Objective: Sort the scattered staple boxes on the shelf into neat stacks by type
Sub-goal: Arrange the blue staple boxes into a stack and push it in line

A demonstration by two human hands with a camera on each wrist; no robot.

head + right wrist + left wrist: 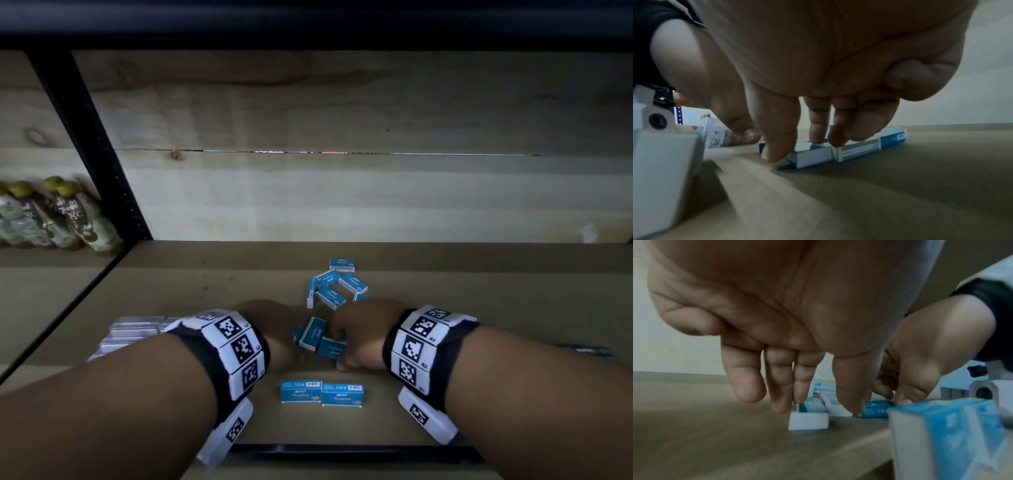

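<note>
Blue staple boxes lie on the brown shelf. Two boxes sit side by side near the front edge. A loose pile lies further back. Between my hands are three more boxes, one of them a tilted box. My left hand hangs fingers-down over them; its straight fingertips touch a white-ended box. My right hand pinches a blue box between its thumb and fingers. Pale boxes are stacked to the left, partly hidden by my left wrist.
A black upright post separates this bay from the one on the left, where several bottles stand. A wooden back wall closes the shelf. The black front rail runs below my wrists.
</note>
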